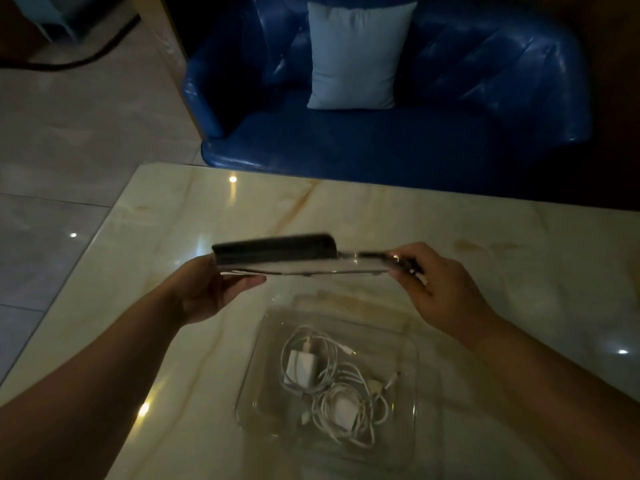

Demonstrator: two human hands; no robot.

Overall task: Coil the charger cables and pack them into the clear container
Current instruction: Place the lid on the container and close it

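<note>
A clear container [414, 382] stands open on the marble table, near the front edge. Inside it lie two white chargers with coiled white cables: one charger [300, 368] toward the back left, the other charger [344, 412] toward the front. Both hands hold the container's lid [301, 259] in the air above and beyond the container, seen nearly edge-on, clear with a dark strip on its left half. My left hand [211, 289] grips the lid's left end, my right hand [433, 282] grips its right end.
The marble table [173, 237] is glossy, with light reflections. Behind its far edge stands a blue leather sofa [450, 133] with a pale cushion [356, 55]. Tiled floor lies to the left, with a dark cable [86, 58] across it.
</note>
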